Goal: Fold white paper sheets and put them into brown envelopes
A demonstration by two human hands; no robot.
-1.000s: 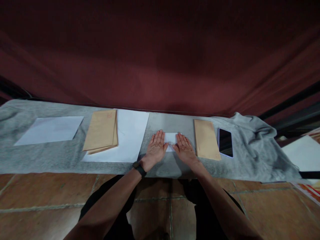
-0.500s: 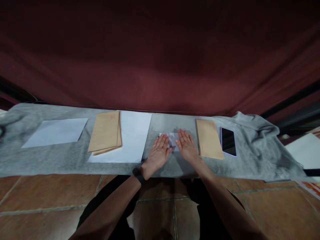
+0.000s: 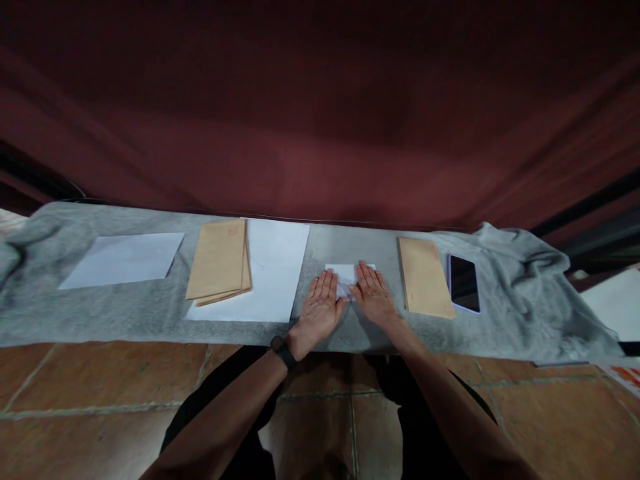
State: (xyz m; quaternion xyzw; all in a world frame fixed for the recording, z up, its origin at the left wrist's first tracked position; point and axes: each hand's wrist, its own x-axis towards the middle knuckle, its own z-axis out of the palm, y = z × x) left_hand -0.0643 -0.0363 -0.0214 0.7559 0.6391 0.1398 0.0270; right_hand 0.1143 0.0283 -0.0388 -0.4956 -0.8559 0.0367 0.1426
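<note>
A small white piece of paper (image 3: 344,272), apparently folded, lies flat on the grey cloth in front of me. My left hand (image 3: 321,308) rests on its left part with the fingers stretched out. On its right part lies my right hand (image 3: 373,293), flat as well, its thumb pointing in toward the left one. Both hands cover much of the paper, so its full outline is hidden. A dark watch sits on my left wrist.
Brown envelopes (image 3: 217,260) are stacked on large white sheets (image 3: 277,267) to the left. Farther left lies another white sheet (image 3: 125,259). Right of my hands are more brown envelopes (image 3: 426,277) and a phone (image 3: 464,283). Grey cloth (image 3: 520,293) is bunched at the right end.
Both hands stay flat on the paper, with the left slightly lower on it. The whole view has shifted a little, so things appear slightly farther right.
</note>
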